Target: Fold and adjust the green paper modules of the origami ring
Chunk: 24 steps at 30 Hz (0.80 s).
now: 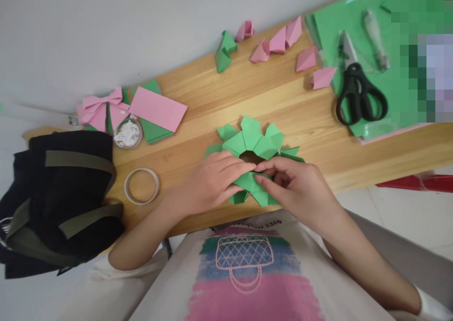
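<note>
A ring of folded green paper pieces, an origami wreath [250, 135], rests on the wooden table near its front edge, with a round hole at its centre. My left hand [217, 177] pinches the near left part of the ring, fingers reaching to the hole's rim. From the right, my right hand [293, 179] grips the near side between thumb and fingers. Both sets of fingertips meet at the hole's near edge. The paper under the fingers is partly hidden.
Black scissors [359, 94] and a glue tube [375, 38] lie on green paper sheets [329, 33]. Pink folded pieces [278, 40] sit at the back. Left are a tape roll [141, 186], a tub of white scraps [127, 133], a pink bow [102, 105] and a black bag [71, 189].
</note>
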Motion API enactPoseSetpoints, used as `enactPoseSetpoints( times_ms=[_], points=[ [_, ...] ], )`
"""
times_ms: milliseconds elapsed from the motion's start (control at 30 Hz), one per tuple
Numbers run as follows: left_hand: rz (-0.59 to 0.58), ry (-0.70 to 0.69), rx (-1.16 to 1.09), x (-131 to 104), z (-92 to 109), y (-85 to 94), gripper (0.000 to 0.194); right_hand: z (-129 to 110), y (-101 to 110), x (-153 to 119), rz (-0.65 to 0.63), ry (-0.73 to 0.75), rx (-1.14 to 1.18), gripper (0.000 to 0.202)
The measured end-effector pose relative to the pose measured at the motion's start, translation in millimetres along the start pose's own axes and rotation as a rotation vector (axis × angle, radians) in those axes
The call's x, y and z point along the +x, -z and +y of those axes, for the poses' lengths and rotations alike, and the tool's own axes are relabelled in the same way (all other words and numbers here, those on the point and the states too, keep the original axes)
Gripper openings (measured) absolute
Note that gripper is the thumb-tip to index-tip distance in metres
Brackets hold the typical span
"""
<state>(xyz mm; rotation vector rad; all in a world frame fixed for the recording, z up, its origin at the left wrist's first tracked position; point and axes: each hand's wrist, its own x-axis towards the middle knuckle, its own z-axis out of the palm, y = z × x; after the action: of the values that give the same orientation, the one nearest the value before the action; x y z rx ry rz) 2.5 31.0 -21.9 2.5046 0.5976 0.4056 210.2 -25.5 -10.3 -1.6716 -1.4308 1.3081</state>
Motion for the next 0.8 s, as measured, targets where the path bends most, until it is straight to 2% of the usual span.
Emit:
enactPoseSetpoints(
  times_ms=[133,400,800],
  points=[
    [-0.028,0.009,-0.015,1.2,0.3,0.9,0.03,-3.3,-1.4,2.8,0.008,-0.009,-0.126,0.01],
    [0.002,-0.005,-0.047,2.2,1.7,1.3,0.027,-7.2,-2.4,5.5,0.005,-0.024,-0.249,0.012],
    [-0.002,0.014,-0.085,1.6,-1.3,-1.3,0.025,-9.6,-2.1,6.6,0.001,-0.022,-0.2,0.012]
  ],
)
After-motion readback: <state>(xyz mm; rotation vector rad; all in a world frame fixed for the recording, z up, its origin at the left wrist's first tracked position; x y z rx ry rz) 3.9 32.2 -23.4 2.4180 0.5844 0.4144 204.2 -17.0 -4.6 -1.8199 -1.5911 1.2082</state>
